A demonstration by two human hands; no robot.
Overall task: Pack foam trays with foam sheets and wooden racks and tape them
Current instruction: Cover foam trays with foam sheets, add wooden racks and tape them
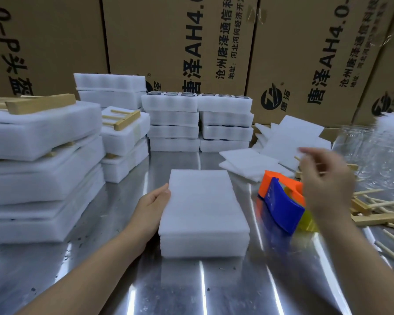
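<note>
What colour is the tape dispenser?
The tape dispenser is orange with a blue front; the head view shows it best.

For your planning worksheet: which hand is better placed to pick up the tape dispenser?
Right. The right hand hovers beside the tape dispenser; the left hand rests against the left side of the foam tray.
</note>
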